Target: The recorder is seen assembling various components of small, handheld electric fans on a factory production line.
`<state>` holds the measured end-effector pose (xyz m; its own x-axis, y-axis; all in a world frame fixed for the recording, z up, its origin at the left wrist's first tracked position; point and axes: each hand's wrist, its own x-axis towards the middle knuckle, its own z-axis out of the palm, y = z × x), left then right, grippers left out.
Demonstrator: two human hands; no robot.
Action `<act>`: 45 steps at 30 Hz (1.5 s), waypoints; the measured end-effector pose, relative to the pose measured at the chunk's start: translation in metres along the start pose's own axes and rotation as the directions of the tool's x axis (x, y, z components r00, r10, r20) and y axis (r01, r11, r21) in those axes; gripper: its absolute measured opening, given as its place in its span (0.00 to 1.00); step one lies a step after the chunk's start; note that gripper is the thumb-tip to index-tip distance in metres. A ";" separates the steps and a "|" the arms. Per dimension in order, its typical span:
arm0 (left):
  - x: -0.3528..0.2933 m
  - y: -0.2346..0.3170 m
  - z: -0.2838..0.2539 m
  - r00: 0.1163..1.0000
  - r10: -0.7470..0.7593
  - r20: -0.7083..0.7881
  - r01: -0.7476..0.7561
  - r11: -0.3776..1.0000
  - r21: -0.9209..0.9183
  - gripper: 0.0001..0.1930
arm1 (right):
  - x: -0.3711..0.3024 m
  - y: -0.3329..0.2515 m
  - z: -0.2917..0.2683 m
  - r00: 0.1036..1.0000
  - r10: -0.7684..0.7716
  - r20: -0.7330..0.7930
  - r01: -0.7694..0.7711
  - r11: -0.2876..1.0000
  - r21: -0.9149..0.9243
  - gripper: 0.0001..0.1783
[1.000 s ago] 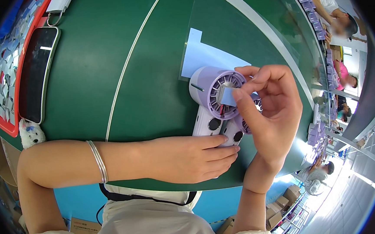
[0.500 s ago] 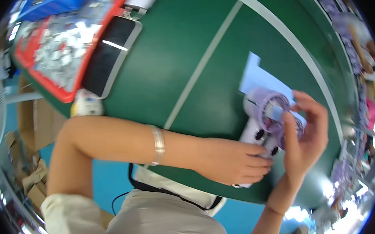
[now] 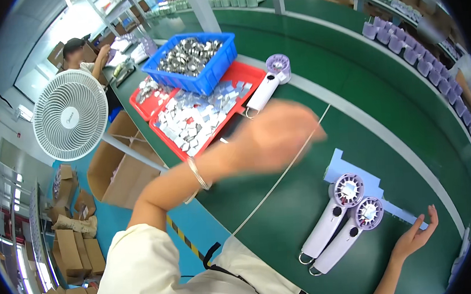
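Note:
Two lilac handheld fans point(image 3: 328, 229) lie side by side on the green table, their round heads toward the far side and metal loops at the near ends. Under and beside the heads is a flat light-blue piece point(image 3: 352, 171) with a narrow strip running right. My right hand point(image 3: 414, 238) rests at that strip's right end, thumb and fingers apart. Over the table, my left hand point(image 3: 278, 136) is smeared by motion, so its fingers cannot be made out. It is nearest a third lilac fan point(image 3: 264, 93), which lies beside the red tray point(image 3: 178, 145).
Small white and silver pieces fill the red tray; a blue bin point(image 3: 209, 83) of round metal parts sits on it. A white fan point(image 3: 70, 116) stands left of the table by cardboard boxes point(image 3: 120, 177). Rows of lilac parts point(image 3: 420, 60) line the far right. A person works far left.
My left hand has left the lilac fans and swung up and left toward the tray. My right hand has moved off the fans to the strip's end. The view has shifted to show more leftward.

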<state>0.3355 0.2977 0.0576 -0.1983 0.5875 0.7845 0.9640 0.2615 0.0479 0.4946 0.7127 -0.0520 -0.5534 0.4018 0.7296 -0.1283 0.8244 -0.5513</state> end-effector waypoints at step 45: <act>-0.126 -0.299 -0.146 0.559 -0.823 -0.097 0.793 0.565 -0.228 0.13 | 0.000 -0.052 0.016 0.997 -0.082 0.014 0.083 0.995 -0.055 0.17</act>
<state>0.0978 0.0339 0.0344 -0.8873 0.0387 0.4596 0.4283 0.4387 0.7900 0.4884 0.6639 -0.0301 -0.5526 0.3269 0.7667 -0.1283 0.8756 -0.4658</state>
